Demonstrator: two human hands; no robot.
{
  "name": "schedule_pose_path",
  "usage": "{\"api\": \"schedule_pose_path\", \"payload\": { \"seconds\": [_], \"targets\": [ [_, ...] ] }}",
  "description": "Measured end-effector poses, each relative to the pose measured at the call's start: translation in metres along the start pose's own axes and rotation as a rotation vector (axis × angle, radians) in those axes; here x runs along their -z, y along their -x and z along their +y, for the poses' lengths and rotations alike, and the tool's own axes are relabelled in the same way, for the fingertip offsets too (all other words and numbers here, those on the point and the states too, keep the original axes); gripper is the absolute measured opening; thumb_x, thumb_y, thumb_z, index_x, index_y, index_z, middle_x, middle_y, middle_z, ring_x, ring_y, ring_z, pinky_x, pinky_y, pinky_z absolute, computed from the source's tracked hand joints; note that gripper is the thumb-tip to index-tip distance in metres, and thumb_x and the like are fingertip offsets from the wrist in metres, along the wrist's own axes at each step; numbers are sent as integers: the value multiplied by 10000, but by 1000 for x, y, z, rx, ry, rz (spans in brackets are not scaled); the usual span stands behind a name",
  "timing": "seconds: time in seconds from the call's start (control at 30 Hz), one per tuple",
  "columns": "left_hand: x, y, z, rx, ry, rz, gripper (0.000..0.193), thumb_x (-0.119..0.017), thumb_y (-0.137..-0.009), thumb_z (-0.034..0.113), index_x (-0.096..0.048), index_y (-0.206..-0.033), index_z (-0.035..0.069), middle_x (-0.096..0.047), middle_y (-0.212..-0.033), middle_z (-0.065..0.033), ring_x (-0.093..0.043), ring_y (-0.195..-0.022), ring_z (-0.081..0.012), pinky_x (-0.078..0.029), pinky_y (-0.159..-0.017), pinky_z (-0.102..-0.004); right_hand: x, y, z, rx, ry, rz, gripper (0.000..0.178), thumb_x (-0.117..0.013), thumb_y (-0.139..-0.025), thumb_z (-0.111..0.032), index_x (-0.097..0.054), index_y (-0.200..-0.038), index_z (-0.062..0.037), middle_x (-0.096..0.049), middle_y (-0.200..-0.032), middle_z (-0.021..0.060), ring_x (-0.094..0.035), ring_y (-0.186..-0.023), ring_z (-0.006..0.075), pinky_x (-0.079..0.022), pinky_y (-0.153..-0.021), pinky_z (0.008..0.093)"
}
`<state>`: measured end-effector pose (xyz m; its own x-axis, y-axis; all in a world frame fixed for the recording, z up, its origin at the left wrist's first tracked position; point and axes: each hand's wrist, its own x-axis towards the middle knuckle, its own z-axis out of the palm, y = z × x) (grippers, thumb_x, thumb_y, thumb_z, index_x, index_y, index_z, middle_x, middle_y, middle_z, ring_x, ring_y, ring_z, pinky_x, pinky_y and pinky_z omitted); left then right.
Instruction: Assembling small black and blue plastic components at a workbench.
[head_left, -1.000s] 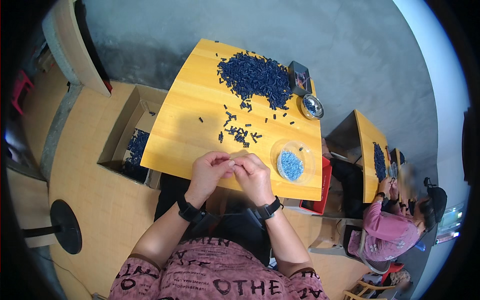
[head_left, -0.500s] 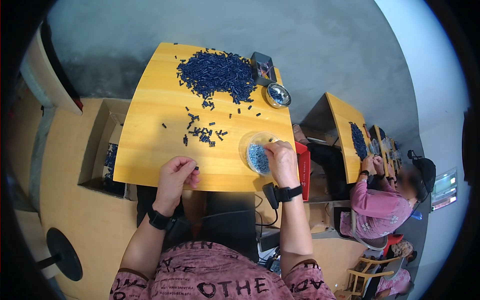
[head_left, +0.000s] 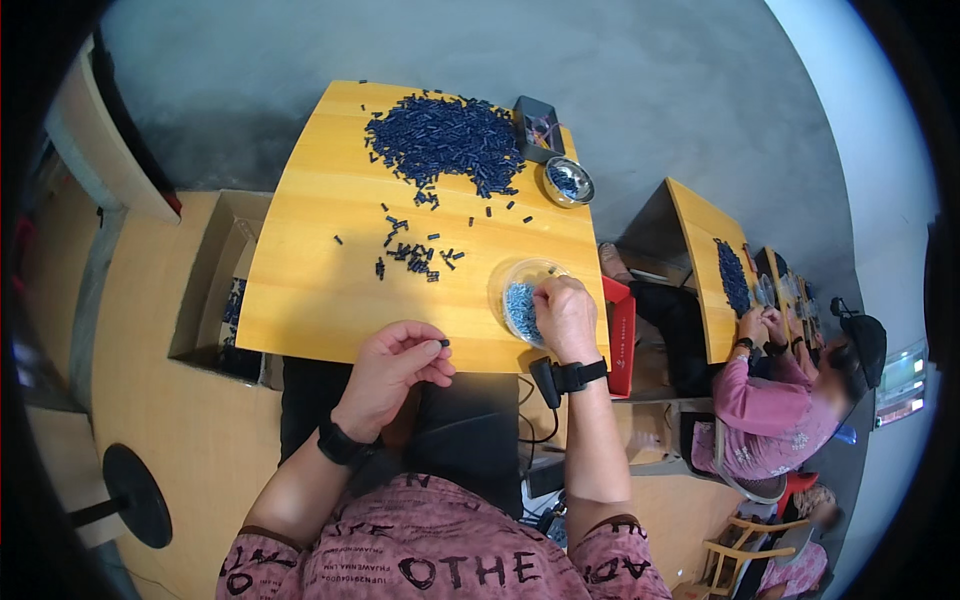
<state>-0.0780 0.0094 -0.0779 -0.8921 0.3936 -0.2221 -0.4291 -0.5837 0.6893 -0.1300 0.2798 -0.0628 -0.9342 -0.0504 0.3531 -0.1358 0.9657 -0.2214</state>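
My left hand (head_left: 398, 368) is off the table's near edge, thumb and fingertips pinched on a small dark cylindrical piece (head_left: 445, 343). At the right of the table, my right hand (head_left: 567, 318) reaches into a clear round bowl (head_left: 494, 284) with its fingers drawn together. Small light-blue pieces (head_left: 519, 308) lie in that bowl, too fine to name. Whatever the right fingertips hold is hidden. A scatter of dark cylindrical pieces (head_left: 415, 258) lies on the yellow wooden table (head_left: 310, 300), and a large pile of them (head_left: 445, 140) covers its far part.
A metal bowl (head_left: 568, 183) with dark pieces and a dark box (head_left: 539, 128) stand at the far right. A red bin (head_left: 620, 340) is beside the table; an open cardboard box (head_left: 195, 320) is at the left. A co-worker in pink (head_left: 770, 410) sits at another table.
My left hand has moved right along the near edge, toward the clear bowl, still pinching the dark piece. My right hand stays at the bowl. The whole view has shifted slightly.
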Motion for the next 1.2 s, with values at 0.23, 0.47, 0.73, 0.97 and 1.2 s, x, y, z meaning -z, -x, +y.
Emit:
{"api": "schedule_pose_path", "payload": {
  "seconds": [0.23,0.47,0.73,0.97,1.2],
  "targets": [
    [-5,4,-3,-46,8,-48,142,-605,-950,5,-592,-1091,7,-673,-963,-106,-699,-821,-191,-607,-726,-312,2,2,3,-16,-36,53,47,-662,-810,-57,-634,-826,-21,-657,-804,190,-648,-778,386,-512,-703,479],
    [4,7,-9,-84,-33,-15,128,-625,-935,-5,-613,-1062,9,-671,-955,-96,-697,-832,-178,-608,-748,-312,10,5,0,-158,-258,-4,118,-700,-790,2,-663,-902,-2,-678,-840,193,-681,-756,340,-545,-700,398],
    [6,6,-12,-97,-1,-12,137,-623,-939,5,-626,-1077,8,-675,-964,-96,-699,-836,-180,-609,-744,-315,12,12,9,8,-365,50,179,-693,-812,32,-720,-986,2,-680,-822,163,-685,-726,256,-542,-682,332],
    [3,7,-10,-98,16,-13,151,-614,-943,-1,-628,-1094,1,-670,-982,-103,-701,-849,-185,-609,-751,-320,24,14,-1,-167,-441,-48,94,-710,-829,6,-724,-922,3,-688,-836,140,-675,-718,207,-534,-677,308],
    [0,6,-13,-131,34,-63,148,-599,-955,14,-622,-1101,10,-667,-973,-104,-697,-862,-192,-605,-768,-335,22,15,3,-170,-385,35,72,-669,-909,-33,-667,-970,5,-686,-797,65,-641,-719,102,-514,-678,253]
  ]
}}
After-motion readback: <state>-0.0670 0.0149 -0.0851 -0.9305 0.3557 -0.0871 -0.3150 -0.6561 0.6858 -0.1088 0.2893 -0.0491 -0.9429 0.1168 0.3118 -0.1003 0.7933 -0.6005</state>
